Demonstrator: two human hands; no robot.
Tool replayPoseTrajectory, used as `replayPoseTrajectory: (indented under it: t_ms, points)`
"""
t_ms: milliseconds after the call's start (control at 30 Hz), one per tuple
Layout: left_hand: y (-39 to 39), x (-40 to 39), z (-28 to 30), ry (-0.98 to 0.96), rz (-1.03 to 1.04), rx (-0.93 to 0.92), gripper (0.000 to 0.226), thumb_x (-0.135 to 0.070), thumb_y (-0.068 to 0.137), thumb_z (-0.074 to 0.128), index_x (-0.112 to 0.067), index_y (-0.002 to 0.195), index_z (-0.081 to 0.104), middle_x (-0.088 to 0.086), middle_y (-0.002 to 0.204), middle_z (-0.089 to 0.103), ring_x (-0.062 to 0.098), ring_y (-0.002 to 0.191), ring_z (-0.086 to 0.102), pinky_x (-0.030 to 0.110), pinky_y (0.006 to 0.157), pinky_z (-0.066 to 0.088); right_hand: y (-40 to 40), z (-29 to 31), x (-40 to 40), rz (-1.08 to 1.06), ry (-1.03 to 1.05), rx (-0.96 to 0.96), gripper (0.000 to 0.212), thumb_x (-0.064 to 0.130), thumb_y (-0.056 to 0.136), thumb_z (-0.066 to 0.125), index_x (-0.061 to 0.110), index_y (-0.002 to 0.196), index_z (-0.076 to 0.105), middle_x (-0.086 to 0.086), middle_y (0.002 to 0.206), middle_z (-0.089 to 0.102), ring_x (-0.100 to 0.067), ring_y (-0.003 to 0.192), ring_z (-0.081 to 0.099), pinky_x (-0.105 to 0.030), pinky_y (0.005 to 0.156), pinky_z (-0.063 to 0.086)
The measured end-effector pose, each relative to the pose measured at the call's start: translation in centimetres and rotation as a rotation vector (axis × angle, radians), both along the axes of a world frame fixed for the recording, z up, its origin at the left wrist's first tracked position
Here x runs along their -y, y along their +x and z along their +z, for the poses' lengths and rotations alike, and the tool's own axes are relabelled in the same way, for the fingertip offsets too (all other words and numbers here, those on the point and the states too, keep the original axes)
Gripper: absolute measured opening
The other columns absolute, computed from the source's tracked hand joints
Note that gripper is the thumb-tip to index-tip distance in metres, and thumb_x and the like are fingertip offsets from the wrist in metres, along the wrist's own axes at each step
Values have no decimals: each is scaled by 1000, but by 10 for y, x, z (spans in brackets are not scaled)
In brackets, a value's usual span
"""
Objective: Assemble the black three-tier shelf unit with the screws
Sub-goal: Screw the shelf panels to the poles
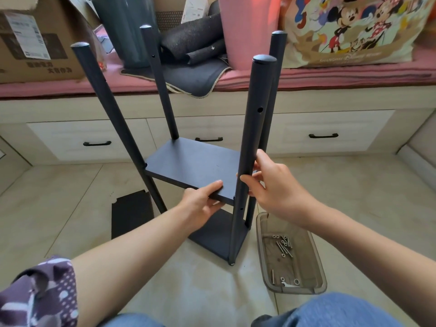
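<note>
The black shelf unit stands upright on the floor with several round posts. Its middle board [188, 165] sits between the posts and the bottom board [215, 234] lies below. My left hand [200, 204] grips the near edge of the middle board, thumb on top. My right hand [271, 185] holds the near right post [253, 128], fingers curled round it at board height. A third black board [131, 213] lies flat on the floor to the left. Screws [284, 247] lie in a clear tray [317, 274] at the right.
A low bench with white drawers [325, 135] and a pink cushion [330, 77] runs behind the unit. On it stand a cardboard box [35, 38], grey mats [193, 43] and a cartoon-print bag [354, 29]. Tiled floor surrounds the unit. My knees are at the bottom edge.
</note>
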State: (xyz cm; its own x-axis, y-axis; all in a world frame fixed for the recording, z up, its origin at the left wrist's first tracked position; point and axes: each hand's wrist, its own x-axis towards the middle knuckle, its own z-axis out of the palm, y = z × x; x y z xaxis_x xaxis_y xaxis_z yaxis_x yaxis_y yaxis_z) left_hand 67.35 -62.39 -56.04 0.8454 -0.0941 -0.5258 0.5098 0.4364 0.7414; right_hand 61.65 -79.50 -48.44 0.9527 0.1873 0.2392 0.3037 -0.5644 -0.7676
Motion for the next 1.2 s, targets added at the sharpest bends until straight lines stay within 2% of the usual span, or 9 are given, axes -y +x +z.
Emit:
replayPoseTrajectory:
  t_ms: [133, 300, 533, 833, 933, 1000, 1067, 1133, 1200]
  points:
    - [0, 1, -5, -7, 28, 64, 47, -1, 89, 70, -2, 132, 49, 18, 120, 69, 33, 99, 73, 46, 74, 63, 2, 3, 1, 20, -10, 2, 18, 11, 97, 59, 19, 107, 47, 4, 99, 64, -19, 84, 68, -43, 70, 59]
    - [-1, 5, -7, -30, 92, 63, 54, -2, 89, 70, -3, 137, 44, 18, 122, 67, 31, 92, 75, 38, 59, 60, 2, 6, 2, 14, 5, -8, 23, 10, 96, 59, 25, 105, 44, 12, 97, 61, -18, 85, 68, -42, 71, 60]
    - [-1, 7, -12, -96, 131, 87, 61, -1, 86, 73, -7, 138, 41, 17, 125, 65, 30, 96, 74, 42, 68, 61, 0, 3, 5, 10, 11, -14, 20, 10, 97, 58, 16, 113, 49, 2, 107, 64, -21, 88, 69, -48, 74, 59]
    - [-2, 14, -19, -165, 162, 148, 64, 0, 87, 72, -14, 140, 37, 14, 130, 61, 30, 105, 71, 42, 73, 62, 8, -4, 7, -30, -6, -8, 20, 11, 97, 58, 13, 116, 50, 1, 101, 68, -18, 91, 71, -46, 73, 60]
    - [-1, 21, -16, -114, 186, 133, 57, -4, 91, 70, -14, 137, 39, 13, 127, 62, 27, 100, 72, 35, 67, 61, 12, -1, 9, -52, 4, -23, 20, 12, 97, 58, 15, 115, 51, -1, 102, 68, -18, 92, 71, -45, 76, 60]
    - [-2, 25, -12, -15, 149, 91, 46, -12, 94, 68, -14, 132, 42, 12, 121, 65, 23, 88, 75, 30, 59, 59, 14, 2, 12, -51, 18, -48, 20, 13, 96, 60, 17, 115, 53, -4, 105, 69, -21, 92, 71, -46, 77, 60]
    - [-5, 24, -4, 210, 9, 40, 33, -29, 98, 63, -15, 123, 48, 9, 106, 71, 19, 73, 76, 28, 53, 58, 16, 6, 18, -38, 42, -76, 21, 15, 95, 63, 16, 115, 56, -5, 106, 70, -22, 92, 71, -45, 78, 60]
    - [-10, 17, 5, 597, -219, 41, 38, -49, 99, 55, -13, 111, 57, 7, 87, 75, 19, 65, 75, 30, 58, 59, 16, 8, 23, -36, 89, -104, 22, 18, 92, 67, 15, 114, 62, -4, 105, 71, -18, 92, 72, -43, 80, 61]
    - [-13, 6, 12, 1105, -353, 201, 52, -56, 99, 48, -9, 86, 64, 3, 64, 71, 24, 61, 71, 31, 60, 56, 16, 5, 27, -43, 138, -110, 18, 20, 90, 70, 17, 108, 67, 0, 102, 73, -13, 93, 72, -40, 84, 60]
